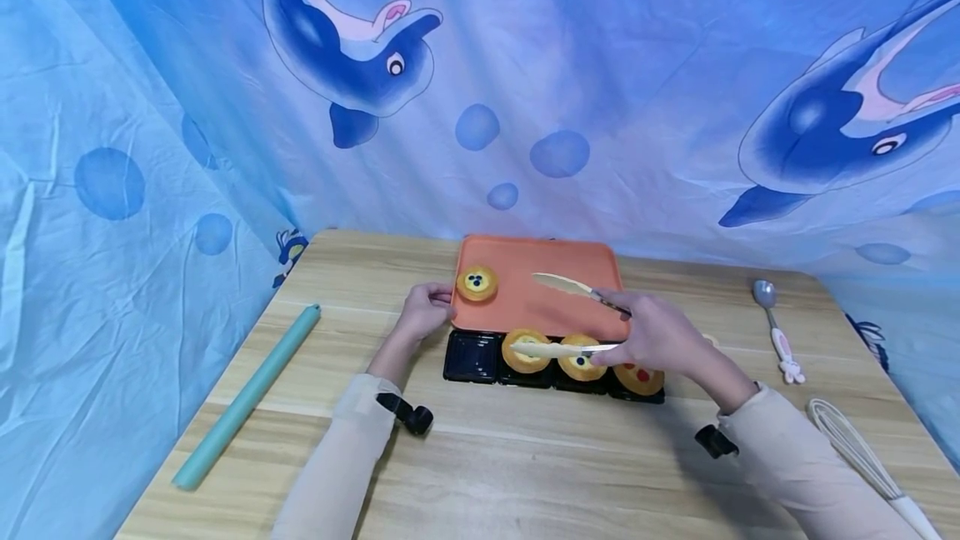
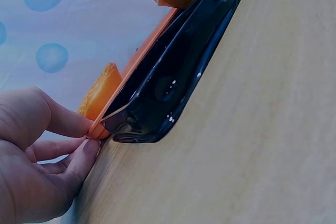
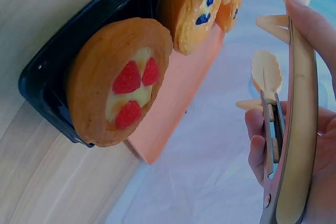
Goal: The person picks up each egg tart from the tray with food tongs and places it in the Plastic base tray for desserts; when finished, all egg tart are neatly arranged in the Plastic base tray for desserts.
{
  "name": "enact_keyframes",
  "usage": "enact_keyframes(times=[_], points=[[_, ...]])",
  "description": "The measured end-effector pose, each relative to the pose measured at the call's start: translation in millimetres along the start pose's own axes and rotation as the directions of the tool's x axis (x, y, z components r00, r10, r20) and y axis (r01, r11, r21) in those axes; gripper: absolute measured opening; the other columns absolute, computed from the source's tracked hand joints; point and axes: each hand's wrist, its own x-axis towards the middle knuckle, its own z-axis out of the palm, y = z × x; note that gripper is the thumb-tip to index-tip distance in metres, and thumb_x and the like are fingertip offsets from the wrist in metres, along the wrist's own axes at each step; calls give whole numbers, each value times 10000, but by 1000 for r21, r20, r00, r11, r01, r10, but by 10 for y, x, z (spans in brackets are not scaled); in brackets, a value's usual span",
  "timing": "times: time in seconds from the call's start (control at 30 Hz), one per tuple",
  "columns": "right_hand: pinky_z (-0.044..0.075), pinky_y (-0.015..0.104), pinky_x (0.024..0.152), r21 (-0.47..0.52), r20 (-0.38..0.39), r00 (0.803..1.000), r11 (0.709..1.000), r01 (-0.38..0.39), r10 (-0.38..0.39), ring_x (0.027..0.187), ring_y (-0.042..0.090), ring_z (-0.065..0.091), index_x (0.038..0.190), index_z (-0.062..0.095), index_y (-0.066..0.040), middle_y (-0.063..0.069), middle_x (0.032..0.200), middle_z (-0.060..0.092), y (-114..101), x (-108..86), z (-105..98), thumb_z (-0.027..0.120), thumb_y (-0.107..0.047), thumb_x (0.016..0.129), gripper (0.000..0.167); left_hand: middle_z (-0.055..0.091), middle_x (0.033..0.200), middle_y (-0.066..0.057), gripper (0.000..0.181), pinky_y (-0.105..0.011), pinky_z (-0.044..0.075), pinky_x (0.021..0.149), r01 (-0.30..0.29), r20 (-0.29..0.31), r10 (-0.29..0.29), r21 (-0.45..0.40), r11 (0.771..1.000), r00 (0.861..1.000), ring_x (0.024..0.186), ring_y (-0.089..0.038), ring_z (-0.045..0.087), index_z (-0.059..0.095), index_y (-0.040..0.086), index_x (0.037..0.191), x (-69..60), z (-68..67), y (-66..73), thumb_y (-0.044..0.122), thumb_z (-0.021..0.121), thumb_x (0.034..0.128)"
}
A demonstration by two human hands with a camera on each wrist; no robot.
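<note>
My left hand (image 1: pixel 423 312) pinches the left front corner of an orange tray (image 1: pixel 543 261) between thumb and fingers. A tart with blueberries (image 1: pixel 477 283) sits on the tray's left side. In front of the tray lies a black sectioned container (image 1: pixel 472 361); its leftmost section is bare and the others hold tarts. Two of these have blueberry toppings, and the rightmost tart (image 3: pixel 123 85) has red berries. My right hand (image 1: pixel 663 336) grips food tongs (image 3: pixel 299 119) above the container's right part. Their pale tips are spread apart with nothing between them.
A teal rolling pin (image 1: pixel 251 394) lies at the table's left. To the right are a spoon with a white bunny handle (image 1: pixel 780 340) and a whisk (image 1: pixel 851 440). A blue dolphin-print curtain (image 1: pixel 517 90) hangs behind the table.
</note>
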Motion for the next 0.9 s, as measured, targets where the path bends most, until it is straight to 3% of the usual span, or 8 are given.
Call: enact_keyframes(times=[0.23,0.47,0.57,0.6,0.67,0.77,0.83,0.9], points=[[525,400,697,24,-21,1000,1000,8,-7,996,296,622,1439,513,-46,177,1262,629,1,68,-37,869,-549,661,994,600,1119,-187,482,-310,547,831,10,5,-10,-9,1000,1000,983,-281,606,592,-79,1251,-14,-11,-11,-150,616,775],[551,494,779,26,-36,998,998,52,-51,995,313,632,1423,522,-20,187,1206,655,32,312,-122,872,-516,681,959,616,1106,-196,501,-295,560,803,3,4,-2,-35,999,1000,971,-284,626,593,-95,1246,-13,12,-7,-168,617,751],[522,418,619,34,-17,1000,999,24,-23,675,232,581,1436,515,-40,192,1065,680,49,466,-113,870,-508,685,953,618,1109,-186,501,-296,559,810,11,-1,-11,-36,999,1000,977,-283,625,598,-82,1246,-20,13,4,-163,625,753],[484,383,564,38,-9,1000,999,11,-11,576,199,510,1445,509,-57,189,1078,678,50,520,-99,868,-524,680,965,618,1109,-185,499,-297,559,811,11,-3,-11,-34,999,1000,978,-284,624,598,-80,1246,-19,11,4,-161,626,754],[381,328,482,43,21,1000,999,-22,21,446,154,328,1474,482,-103,168,859,664,46,632,-60,854,-575,667,1007,619,1110,-183,496,-299,558,809,11,-5,-11,-29,1000,1000,977,-285,625,600,-77,1245,-15,9,4,-157,626,756],[307,291,445,80,49,998,996,-36,32,405,128,213,1489,464,-127,66,671,595,25,786,27,866,-549,668,1006,619,1108,-182,498,-297,558,799,8,-3,-8,-21,1000,1000,970,-282,626,598,-77,1248,-3,6,-2,-154,623,756],[291,279,431,102,68,997,994,-41,34,396,123,205,1487,466,-125,31,505,444,14,880,93,882,-493,678,981,620,1101,-179,497,-291,558,788,7,-4,-7,-19,1000,1000,960,-277,628,600,-78,1246,7,7,-8,-154,620,755],[291,284,435,118,74,997,992,-37,29,394,130,204,1470,483,-97,36,496,449,4,961,162,892,-427,692,939,621,1093,-180,496,-287,558,781,3,-6,-3,-21,1000,1000,950,-273,630,601,-84,1242,12,10,-9,-155,616,751]])
